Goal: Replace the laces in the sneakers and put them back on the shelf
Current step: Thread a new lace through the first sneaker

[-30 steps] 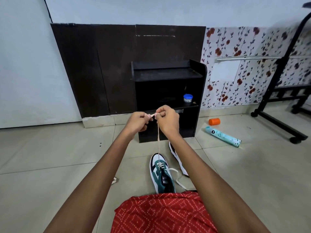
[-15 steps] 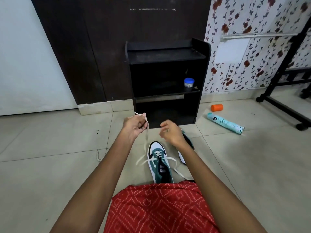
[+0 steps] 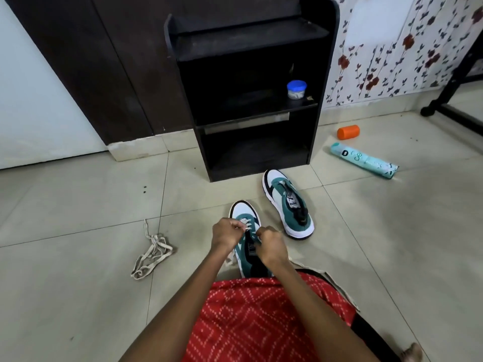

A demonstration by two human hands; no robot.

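down on the pale tile floor, left hand and right hand are curled tight over the near sneaker, each pinching the lace at the low eyelets. lacing looks barely started; next comes crossing and feeding upward. second sneaker waits just before the black shelf, and a loose lace lies off left.

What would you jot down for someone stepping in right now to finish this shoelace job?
Left hand: pinches the white lace at the front eyelets of the near sneaker.
Right hand: fingers curled at the eyelets; what it grips is hidden.
Second sneaker: on the floor before the black shelf, apparently unlaced.
Loose lace: heaped on the floor to the left.
Done: only the front rows threaded.
Left: finish this lacing, lace the second sneaker, shelve both.
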